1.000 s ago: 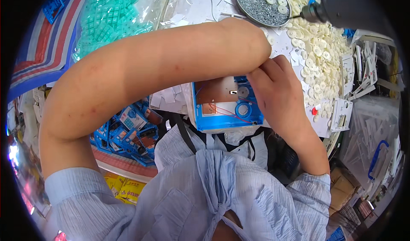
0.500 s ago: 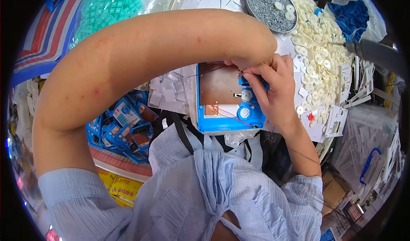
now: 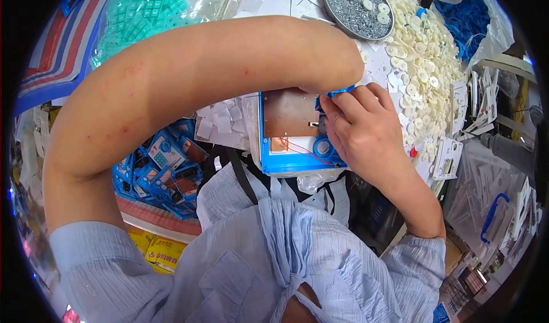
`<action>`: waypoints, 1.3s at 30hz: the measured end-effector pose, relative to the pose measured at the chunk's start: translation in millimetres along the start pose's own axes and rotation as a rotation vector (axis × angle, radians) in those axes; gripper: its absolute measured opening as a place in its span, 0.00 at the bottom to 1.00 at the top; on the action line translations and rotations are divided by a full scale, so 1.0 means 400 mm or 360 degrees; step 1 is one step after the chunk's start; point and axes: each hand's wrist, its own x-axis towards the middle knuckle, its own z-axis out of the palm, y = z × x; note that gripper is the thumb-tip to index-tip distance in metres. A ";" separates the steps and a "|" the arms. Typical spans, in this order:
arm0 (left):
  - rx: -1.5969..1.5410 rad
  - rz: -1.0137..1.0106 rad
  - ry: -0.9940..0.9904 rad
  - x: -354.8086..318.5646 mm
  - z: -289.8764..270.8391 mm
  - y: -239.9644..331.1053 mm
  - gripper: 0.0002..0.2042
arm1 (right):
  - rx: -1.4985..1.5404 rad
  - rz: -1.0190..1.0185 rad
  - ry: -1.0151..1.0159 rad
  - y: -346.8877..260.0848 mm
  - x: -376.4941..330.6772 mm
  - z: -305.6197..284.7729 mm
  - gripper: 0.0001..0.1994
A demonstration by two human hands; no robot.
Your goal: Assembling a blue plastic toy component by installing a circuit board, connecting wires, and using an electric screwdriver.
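An open blue plastic casing (image 3: 297, 165) lies in front of me. Inside it are a brown circuit board (image 3: 289, 114), thin red wires (image 3: 300, 148) and a round blue ring (image 3: 324, 148). My left arm reaches across above it, and my left hand (image 3: 338, 65) is bent over the far right part; its fingers are hidden behind the wrist. At the casing's right side is my right hand (image 3: 369, 125), fingers curled and closed near the board's edge. Whatever those fingertips grip is covered by the hand.
A round metal dish of small screws (image 3: 349, 14) stands beyond the casing. Many cream plastic wheels (image 3: 423, 65) spread along the right. White paper squares (image 3: 220, 117) and stacked blue casings (image 3: 166, 163) lie left; bagged green keypads (image 3: 143, 14) sit far left. A grey cylinder (image 3: 509, 150) is at right.
My right hand has come lower and turned, its back now facing up and covering more of the casing's right side. The grey cylinder at right appears lower. The left arm has barely shifted.
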 end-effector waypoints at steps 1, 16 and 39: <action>-0.0020 0.0008 0.0016 0.000 -0.002 -0.001 0.05 | 0.0044 -0.0015 0.0020 0.006 -0.002 0.001 0.19; -0.0351 0.0060 0.0932 -0.121 0.131 -0.006 0.06 | 0.0349 -0.0185 -0.0103 0.078 0.028 -0.030 0.12; -0.0684 -0.1035 0.1782 -0.142 0.223 0.013 0.10 | 0.0679 0.0255 0.0254 0.116 0.199 0.028 0.07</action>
